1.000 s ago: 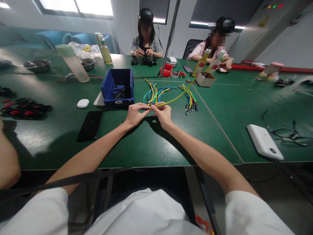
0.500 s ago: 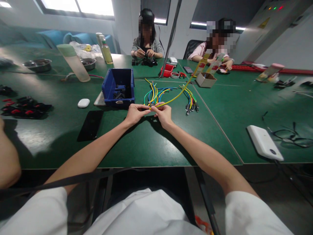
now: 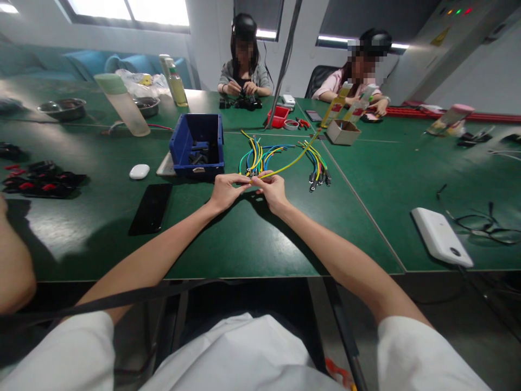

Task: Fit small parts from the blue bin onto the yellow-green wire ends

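Observation:
A long yellow wire (image 3: 299, 157) runs from my fingertips up and to the right, its far end over the table near a small carton. The thumb and fingers of my right hand (image 3: 273, 191) pinch it near its near end. Right beside them, my left hand (image 3: 226, 191) is closed in a pinch on that same end; any small part between the fingertips is hidden. Just beyond my hands lies a bundle of yellow, blue and green wires (image 3: 257, 155). A second bundle with black-sleeved ring terminals (image 3: 318, 175) rests to the right.
A blue bin (image 3: 179, 144) with black pieces stands left of the wires. Nearer are a black phone (image 3: 150, 209) and a white case (image 3: 139, 172). A white power bank (image 3: 442, 236) and glasses (image 3: 488, 224) lie right. Two people sit opposite; another person's arm (image 3: 14, 260) is at left.
The far stretch of the yellow wire has dipped slightly. Both my hands keep their pinch in almost the same place.

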A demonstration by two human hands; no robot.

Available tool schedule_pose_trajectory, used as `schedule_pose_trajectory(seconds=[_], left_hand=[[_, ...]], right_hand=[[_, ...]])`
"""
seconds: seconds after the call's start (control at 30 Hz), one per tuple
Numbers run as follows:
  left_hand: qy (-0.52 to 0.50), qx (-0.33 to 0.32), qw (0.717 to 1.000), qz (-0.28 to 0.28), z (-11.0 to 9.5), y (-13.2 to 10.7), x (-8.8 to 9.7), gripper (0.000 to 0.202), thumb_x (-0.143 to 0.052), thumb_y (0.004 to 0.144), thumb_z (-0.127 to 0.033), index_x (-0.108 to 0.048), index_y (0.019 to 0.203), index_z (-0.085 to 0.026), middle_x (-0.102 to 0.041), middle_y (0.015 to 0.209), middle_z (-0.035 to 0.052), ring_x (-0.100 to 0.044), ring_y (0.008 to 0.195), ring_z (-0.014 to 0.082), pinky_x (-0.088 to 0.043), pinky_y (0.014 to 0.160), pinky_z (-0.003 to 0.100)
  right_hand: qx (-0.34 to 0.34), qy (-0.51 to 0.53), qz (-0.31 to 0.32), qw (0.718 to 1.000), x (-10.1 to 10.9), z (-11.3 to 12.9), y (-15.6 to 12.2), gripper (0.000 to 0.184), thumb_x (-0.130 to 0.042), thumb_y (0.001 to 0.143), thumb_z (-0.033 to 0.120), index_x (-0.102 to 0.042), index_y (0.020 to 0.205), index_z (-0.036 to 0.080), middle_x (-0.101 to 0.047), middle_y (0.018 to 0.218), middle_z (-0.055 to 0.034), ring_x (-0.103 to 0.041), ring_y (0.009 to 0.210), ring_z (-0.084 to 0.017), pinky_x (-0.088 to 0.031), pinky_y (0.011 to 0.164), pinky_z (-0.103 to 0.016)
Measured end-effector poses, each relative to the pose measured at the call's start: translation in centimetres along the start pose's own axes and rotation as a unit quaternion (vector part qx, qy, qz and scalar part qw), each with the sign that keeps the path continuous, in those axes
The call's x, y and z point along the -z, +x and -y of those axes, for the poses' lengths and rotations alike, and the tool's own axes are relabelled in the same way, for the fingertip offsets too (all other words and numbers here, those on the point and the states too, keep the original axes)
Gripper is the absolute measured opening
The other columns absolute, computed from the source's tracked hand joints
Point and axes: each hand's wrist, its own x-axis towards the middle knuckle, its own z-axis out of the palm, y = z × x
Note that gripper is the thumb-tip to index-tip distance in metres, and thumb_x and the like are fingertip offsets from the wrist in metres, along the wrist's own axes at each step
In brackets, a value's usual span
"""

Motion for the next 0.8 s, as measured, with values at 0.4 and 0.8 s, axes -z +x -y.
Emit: schedule_pose_trajectory(seconds=[0.4, 0.8], left_hand=[[-0.076, 0.09, 0.993, -0.02, 0.37, 0.05, -0.53, 0.038, -0.083, 0.062, -0.046, -0.079, 0.085, -0.016, -0.076, 0.083, 0.0092, -0.069, 0.077, 0.0236, -0.053, 0.076, 0.036], [-0.029, 0.055, 0.998, -0.018, 0.06, -0.01, -0.49, 0.033, -0.08, 0.066, -0.041, -0.078, 0.089, -0.018, -0.076, 0.09, 0.0082, -0.069, 0.083, 0.0234, -0.052, 0.083, 0.036]], right_hand=[[0.039, -0.027, -0.006, 0.999, -0.35, 0.13, -0.17, 0.033, -0.08, 0.063, 0.042, -0.06, 0.076, 0.019, -0.066, 0.068, 0.0018, -0.063, 0.061, -0.013, -0.048, 0.049, -0.021], [-0.002, -0.001, 0.001, 1.0, -0.21, 0.12, 0.03, 0.035, -0.081, 0.059, 0.042, -0.059, 0.075, 0.02, -0.068, 0.073, 0.0011, -0.065, 0.066, -0.014, -0.05, 0.053, -0.022]])
